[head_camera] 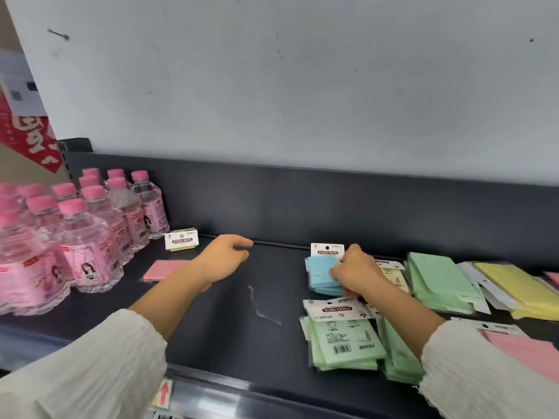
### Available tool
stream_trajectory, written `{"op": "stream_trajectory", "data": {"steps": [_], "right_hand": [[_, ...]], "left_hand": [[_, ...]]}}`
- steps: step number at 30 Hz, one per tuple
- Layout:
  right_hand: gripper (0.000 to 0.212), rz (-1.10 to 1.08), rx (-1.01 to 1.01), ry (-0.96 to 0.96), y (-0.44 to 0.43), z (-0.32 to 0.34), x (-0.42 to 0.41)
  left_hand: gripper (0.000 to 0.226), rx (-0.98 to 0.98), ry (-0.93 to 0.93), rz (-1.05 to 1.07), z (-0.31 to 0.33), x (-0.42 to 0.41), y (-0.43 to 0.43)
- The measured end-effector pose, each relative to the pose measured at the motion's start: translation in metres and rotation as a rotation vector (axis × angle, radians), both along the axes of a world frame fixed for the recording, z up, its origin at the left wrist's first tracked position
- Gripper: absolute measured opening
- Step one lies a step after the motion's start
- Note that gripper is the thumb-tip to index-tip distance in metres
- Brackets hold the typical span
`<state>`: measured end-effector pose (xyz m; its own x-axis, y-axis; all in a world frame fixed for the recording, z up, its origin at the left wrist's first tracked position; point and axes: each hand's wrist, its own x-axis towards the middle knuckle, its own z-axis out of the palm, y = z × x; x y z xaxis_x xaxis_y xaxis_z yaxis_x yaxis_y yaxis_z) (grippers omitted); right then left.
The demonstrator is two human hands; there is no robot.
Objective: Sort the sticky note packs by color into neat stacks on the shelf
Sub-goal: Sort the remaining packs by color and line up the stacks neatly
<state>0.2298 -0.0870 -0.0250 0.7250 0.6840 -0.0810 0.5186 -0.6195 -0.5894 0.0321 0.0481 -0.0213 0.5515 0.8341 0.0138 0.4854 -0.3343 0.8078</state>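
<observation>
The dark shelf (230,337) is pretty crowded at both ends. Way off to the left of the left grip (222,261) there's a whole crowd of pink-capped bottles (90,237). Just beside that grip's wrist, on its left, a single pink pack (163,270) lies flat. A bit further back sits a yellowish pack (181,240) with a white "STICKY NOTE" header. Between the two grips a thin clear strip (261,308) lies on the shelf. It's maybe plastic, the view's too smeary to say.

On the near side of the right grip (358,275) is a front green stack (344,343), with its header card almost under the grip. A second green stack (400,358) sits right next to it, and the right forearm crosses over that one and hides part of it. A pale yellow pack (393,275) peeks out just right of the grip. Further right come a back green stack (438,282) and then a yellow stack (514,291). Near the front edge there's another pink pack (526,349), by the white sleeve (484,373).

The left grip hangs above the shelf with its fingers loosely curled and nothing in them. The right grip has its fingers curled round the right edge of the blue packs (322,273). They're a small fanned bunch, sticking out to the left of that grip and well apart from the left one.
</observation>
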Motion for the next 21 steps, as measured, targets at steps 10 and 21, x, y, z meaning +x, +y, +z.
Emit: {"op": "stream_trajectory", "data": {"steps": [10, 21], "right_hand": [[0.048, 0.359, -0.105, -0.252, 0.027, 0.044, -0.031], [0.048, 0.620, -0.033, 0.043, 0.122, 0.034, -0.119]], "left_hand": [[0.037, 0.049, 0.008, 0.206, -0.003, -0.085, 0.046], [0.059, 0.217, 0.380, 0.094, -0.017, -0.128, 0.072]]}}
